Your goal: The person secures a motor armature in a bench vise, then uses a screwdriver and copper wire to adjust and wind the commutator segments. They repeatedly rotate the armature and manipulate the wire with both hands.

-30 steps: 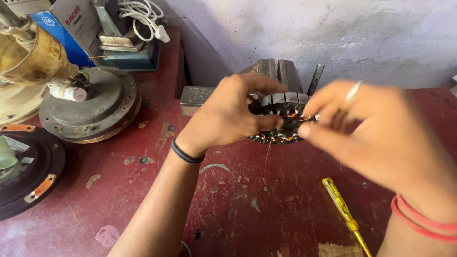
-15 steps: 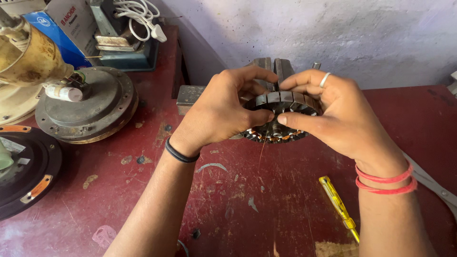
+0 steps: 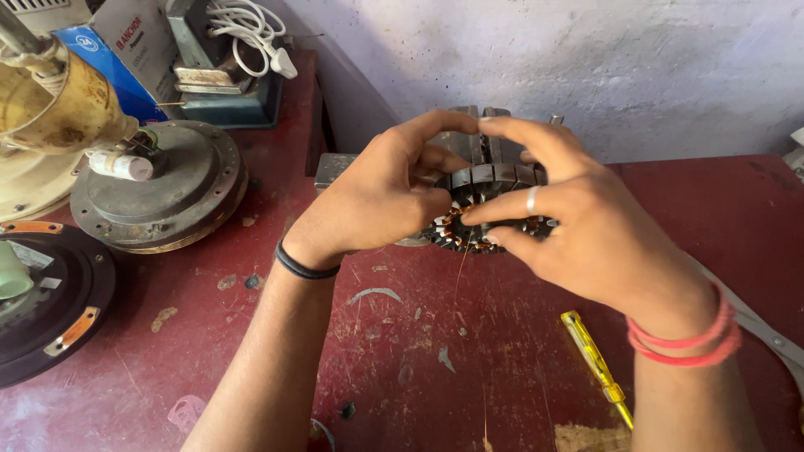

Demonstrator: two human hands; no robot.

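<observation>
A round metal motor stator [image 3: 490,205] with copper windings and grey laminated teeth is held above the red table [image 3: 402,368]. My left hand [image 3: 381,197], with a black band at the wrist, grips its left side. My right hand [image 3: 569,218], wearing a ring and red bands, covers its right side with the fingers pressed on the windings. A thin loose copper wire [image 3: 459,272] hangs down from the stator. Much of the stator is hidden behind both hands.
A yellow screwdriver [image 3: 595,360] lies on the table at the lower right. At left sit a grey round motor housing [image 3: 163,188], a black round cover [image 3: 50,301] and a cream fan motor [image 3: 50,100]. A winding machine [image 3: 226,75] with white cable stands behind.
My right hand has shifted left and lower over the stator's front, its fingers now across the windings. My left hand keeps its grip on the left side.
</observation>
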